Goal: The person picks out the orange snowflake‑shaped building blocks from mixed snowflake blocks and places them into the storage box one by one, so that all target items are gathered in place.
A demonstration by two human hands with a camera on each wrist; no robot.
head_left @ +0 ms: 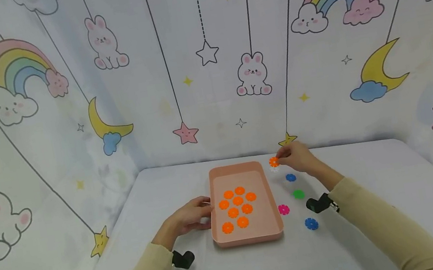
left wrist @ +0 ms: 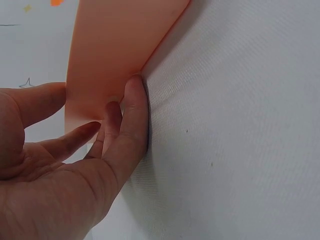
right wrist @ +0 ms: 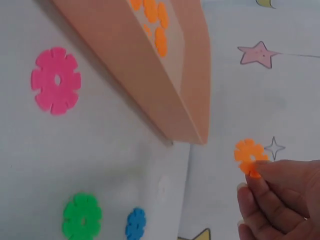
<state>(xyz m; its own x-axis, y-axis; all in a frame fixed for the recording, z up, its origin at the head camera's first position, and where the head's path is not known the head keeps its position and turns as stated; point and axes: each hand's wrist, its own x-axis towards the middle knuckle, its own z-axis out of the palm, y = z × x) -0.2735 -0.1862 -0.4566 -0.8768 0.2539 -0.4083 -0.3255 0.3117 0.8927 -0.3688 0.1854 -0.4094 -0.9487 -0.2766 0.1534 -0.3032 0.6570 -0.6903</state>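
My right hand (head_left: 296, 157) pinches an orange flower-shaped disc (right wrist: 251, 155) between thumb and fingertips, up past the far right corner of the pink tray (head_left: 249, 239). In the head view a white disc (head_left: 275, 169) shows just below it. Several orange discs (head_left: 238, 200) lie apart inside the tray. On the tray's left side, my left hand (head_left: 189, 216) touches the outer wall with relaxed fingers; the left wrist view shows fingertips (left wrist: 134, 87) against the wall near its base.
To the right of the tray, on the white cloth, lie a blue disc (head_left: 290, 177), a green disc (head_left: 298, 194), a pink disc (head_left: 283, 209) and a nearer blue disc (head_left: 311, 223). Behind the table hangs a patterned backdrop (head_left: 208, 88).
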